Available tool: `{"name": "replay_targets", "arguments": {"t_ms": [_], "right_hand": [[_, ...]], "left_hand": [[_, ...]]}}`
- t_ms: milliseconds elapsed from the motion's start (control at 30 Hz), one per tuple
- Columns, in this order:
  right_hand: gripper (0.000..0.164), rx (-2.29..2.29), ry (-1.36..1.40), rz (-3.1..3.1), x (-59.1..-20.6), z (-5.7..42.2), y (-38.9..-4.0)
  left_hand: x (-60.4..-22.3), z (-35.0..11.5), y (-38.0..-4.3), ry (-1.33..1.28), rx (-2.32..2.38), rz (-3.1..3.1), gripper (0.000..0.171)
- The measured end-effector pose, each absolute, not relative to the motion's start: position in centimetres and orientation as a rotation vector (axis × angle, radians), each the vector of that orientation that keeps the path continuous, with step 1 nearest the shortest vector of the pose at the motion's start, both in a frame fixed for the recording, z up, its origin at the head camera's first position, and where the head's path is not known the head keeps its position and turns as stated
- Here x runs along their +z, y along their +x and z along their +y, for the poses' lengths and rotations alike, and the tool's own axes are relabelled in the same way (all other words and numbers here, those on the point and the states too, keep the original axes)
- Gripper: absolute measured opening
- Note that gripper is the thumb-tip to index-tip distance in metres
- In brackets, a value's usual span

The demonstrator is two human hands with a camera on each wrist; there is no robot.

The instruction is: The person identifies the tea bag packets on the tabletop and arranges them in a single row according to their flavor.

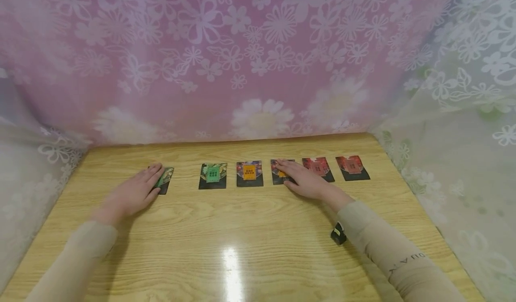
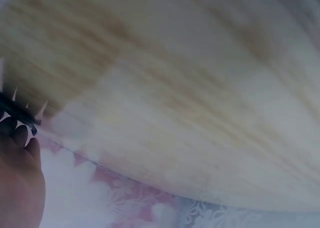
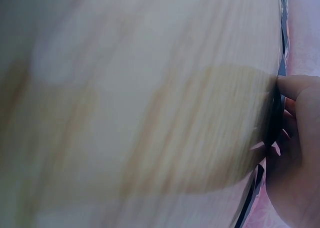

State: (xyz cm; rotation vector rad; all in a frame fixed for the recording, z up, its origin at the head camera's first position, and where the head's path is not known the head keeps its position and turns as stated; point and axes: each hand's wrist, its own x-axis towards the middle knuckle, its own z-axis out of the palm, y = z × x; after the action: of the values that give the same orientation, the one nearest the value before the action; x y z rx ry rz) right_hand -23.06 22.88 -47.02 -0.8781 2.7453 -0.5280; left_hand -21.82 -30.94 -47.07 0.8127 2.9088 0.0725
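Observation:
In the head view, my left hand [image 1: 135,192] rests over a green-labelled packet [image 1: 164,183] at the left end of a row, its right part showing beyond the fingers. My right hand [image 1: 304,179] lies across an orange-labelled packet [image 1: 276,176], thumb at the lower edge and fingertips near the top edge. Between the hands lie another green-labelled packet [image 1: 212,176] and another orange-labelled packet [image 1: 249,173]. Two red-labelled packets stand to the right, one [image 1: 318,168] partly behind the right hand and one [image 1: 353,167] at the end. The right wrist view shows the thumb touching a dark packet edge [image 3: 274,118].
The packets lie on a wood-grain table [image 1: 193,230]. A pink floral curtain [image 1: 250,69] hangs along its back edge, with pale floral sheets [image 1: 463,158] at both sides. A small black object [image 1: 338,233] shows beside the right sleeve [image 1: 387,243].

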Motion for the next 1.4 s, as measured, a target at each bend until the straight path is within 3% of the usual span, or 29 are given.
{"name": "replay_targets", "arguments": {"t_ms": [700,1400], "right_hand": [[0.061,-0.498,-0.873,2.764,-47.2,22.8,-23.1],[0.061,-0.481,-0.865,2.787,-47.1,22.7,-23.1]], "left_hand": [[-47.3,-26.4,-21.3,0.679,0.014,2.96,0.067],[-47.1,-25.0,-20.9,0.678,-0.029,3.007,0.066]]}}
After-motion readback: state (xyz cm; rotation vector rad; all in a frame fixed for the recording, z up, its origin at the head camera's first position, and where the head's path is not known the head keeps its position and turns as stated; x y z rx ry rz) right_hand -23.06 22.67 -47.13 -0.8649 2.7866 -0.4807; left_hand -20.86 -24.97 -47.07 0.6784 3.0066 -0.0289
